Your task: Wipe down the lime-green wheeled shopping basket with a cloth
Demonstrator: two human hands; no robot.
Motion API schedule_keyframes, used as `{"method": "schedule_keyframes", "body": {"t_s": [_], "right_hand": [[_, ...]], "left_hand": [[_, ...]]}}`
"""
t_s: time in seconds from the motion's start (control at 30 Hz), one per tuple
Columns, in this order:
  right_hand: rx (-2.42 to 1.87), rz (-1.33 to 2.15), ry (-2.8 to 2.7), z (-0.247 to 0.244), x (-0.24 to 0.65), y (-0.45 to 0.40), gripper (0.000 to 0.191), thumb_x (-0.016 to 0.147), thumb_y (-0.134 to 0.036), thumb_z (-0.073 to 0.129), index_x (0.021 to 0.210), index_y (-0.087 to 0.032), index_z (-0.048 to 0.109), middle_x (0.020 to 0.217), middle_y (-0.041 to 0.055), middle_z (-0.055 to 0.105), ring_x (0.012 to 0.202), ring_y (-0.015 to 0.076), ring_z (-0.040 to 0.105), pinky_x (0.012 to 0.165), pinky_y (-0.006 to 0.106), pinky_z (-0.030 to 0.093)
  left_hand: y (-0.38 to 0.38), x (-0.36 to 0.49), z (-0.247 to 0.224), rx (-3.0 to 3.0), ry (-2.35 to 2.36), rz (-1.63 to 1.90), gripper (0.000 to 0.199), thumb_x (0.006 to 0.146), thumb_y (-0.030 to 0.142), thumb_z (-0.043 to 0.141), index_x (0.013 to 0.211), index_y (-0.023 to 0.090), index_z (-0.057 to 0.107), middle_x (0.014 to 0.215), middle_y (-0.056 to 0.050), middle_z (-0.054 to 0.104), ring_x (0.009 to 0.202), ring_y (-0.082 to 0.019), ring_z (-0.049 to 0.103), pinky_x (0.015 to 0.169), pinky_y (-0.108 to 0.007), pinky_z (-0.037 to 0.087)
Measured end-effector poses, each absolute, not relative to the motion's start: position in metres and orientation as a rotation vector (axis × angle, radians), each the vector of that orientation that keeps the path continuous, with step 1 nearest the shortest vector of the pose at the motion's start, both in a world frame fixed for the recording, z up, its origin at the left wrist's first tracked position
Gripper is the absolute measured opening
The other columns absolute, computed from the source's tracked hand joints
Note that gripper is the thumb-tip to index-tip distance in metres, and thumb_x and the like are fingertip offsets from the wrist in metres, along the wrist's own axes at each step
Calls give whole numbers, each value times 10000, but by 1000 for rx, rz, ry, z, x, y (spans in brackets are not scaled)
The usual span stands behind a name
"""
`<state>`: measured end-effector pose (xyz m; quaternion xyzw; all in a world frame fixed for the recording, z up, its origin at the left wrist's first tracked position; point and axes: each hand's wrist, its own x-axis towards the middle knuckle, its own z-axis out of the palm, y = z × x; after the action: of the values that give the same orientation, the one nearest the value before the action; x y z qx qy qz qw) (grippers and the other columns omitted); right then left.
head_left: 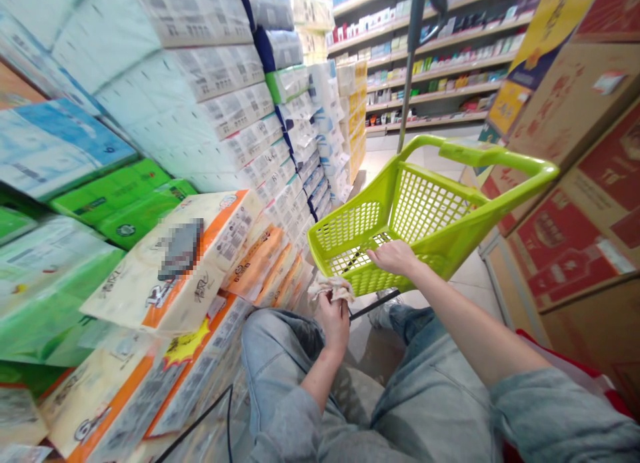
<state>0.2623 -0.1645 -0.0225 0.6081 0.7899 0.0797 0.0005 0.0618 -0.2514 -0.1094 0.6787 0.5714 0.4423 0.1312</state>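
I am crouched in a shop aisle in grey jeans. My left hand [334, 319] is closed around a crumpled pale cloth [331, 286], held just below the near rim of a lime-green shopping basket [500, 196]. My right hand [395, 257] rests on the basket's near rim, fingers curled over the edge. The basket looks empty and tilts toward me, its handle [480, 153] raised at the far side.
Stacked packs of tissue paper [190, 256] in white, orange, green and blue fill the left side. Brown and red cartons [575, 243] are piled on the right. Shelves of goods [440, 69] stand at the aisle's far end, with a metal pole [409, 69] before them.
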Motion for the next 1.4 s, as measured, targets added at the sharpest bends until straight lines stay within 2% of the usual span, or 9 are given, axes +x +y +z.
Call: {"method": "schedule_keyframes", "body": {"t_s": [0.23,0.43,0.6,0.8,0.93,1.07,1.23,1.3,1.4], "right_hand": [[1922,180,2466,-18,258,-167,665,928,-433,168,773,-96,720,775,177,694,796,231,654,666,282,423],[1928,127,2470,-15,243,-167,664,929,-425,145,825,-115,723,804,163,698,805,232,651,687,299,429],[1904,115,2472,-16,235,-166,670,927,-441,141,824,-131,726,812,160,700,801,244,654,689,319,435],[1926,95,2470,-16,235,-169,696,925,-461,125,822,-132,729,808,155,702,813,232,653,700,305,435],[1949,72,2491,-16,236,-170,701,924,-462,123,832,-119,727,804,154,701,812,222,650,699,290,429],[1964,59,2501,-19,235,-168,704,924,-464,119,844,-113,724,809,157,699,813,223,646,698,290,421],[1996,70,2550,-26,236,-168,695,929,-459,127,825,-119,724,778,148,697,799,216,640,714,299,413],[2004,113,2618,-29,236,-169,650,934,-438,166,817,-122,721,787,138,698,833,212,630,767,313,407],[1936,289,2819,-31,237,-170,538,937,-383,242,833,-149,715,933,111,694,1042,220,552,943,368,323]], "left_hand": [[-234,63,-112,1728,1787,1402,183,786,166,499,923,199,616,1116,-85,508,1132,-207,458,1005,-352,336],[-214,41,-129,1347,1872,1410,216,756,168,482,947,176,582,958,-74,631,965,-200,574,880,-326,431],[-204,31,-143,1251,1835,1394,207,694,133,510,878,163,602,935,-71,645,923,-189,590,872,-321,425],[-208,37,-172,1081,1791,1283,144,596,51,536,668,160,598,688,-19,637,745,-176,618,772,-308,460],[-206,42,-185,941,1742,1262,130,586,45,541,655,149,578,610,5,611,632,-158,615,666,-284,484],[-201,43,-186,813,1641,1246,142,622,38,538,712,142,573,655,-9,634,586,-139,621,625,-283,510],[-199,37,-171,662,1483,1314,157,682,43,543,781,163,567,757,-24,660,676,-130,643,677,-292,542],[-197,28,-159,602,1374,1400,166,710,70,552,834,180,571,826,-31,665,734,-139,644,695,-307,548],[-189,9,-137,674,1304,1554,184,768,141,536,940,201,560,950,-33,650,846,-143,632,739,-305,540]]}}
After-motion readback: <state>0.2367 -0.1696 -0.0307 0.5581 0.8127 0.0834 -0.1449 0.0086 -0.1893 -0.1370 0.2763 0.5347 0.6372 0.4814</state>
